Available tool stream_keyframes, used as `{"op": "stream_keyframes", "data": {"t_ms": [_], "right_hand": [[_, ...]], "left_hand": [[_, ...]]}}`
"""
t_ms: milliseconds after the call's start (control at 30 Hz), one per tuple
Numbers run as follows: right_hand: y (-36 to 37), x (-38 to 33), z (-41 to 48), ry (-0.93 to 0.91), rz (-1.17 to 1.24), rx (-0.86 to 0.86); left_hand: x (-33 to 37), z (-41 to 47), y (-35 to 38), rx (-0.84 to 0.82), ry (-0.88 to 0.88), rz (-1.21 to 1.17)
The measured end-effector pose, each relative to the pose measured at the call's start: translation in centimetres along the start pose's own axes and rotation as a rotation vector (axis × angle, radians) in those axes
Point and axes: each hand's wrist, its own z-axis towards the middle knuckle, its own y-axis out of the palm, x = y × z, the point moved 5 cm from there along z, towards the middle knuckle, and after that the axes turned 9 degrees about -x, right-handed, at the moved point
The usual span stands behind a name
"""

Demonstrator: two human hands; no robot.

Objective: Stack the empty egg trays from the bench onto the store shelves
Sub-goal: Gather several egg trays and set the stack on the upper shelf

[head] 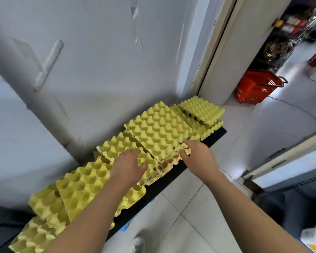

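I judge the job barely begun: the egg trays (159,128) lie in loose overlapping piles along the bench (214,136), my left hand (130,165) flat on one, my right hand (195,154) gripping another's front edge.

Both bare forearms reach forward. The left grip (128,165) lies palm down, fingers nearly straight. The right grip (197,154) pinches a yellow moulded-pulp egg tray's (169,161) edge.
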Motion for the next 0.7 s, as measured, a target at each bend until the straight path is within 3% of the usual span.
{"op": "stream_keyframes", "data": {"t_ms": [333,700], "right_hand": [[4.3,9.1,16.9,-0.067,-0.021,-0.186],[11.3,16.4,29.9,-0.099,-0.083,-0.512]], "left_hand": [[0.8,12.8,7.5,-0.158,-0.306,-0.182],[0.5,19.7,15.2,-0.180,-0.670,-0.307]]}}
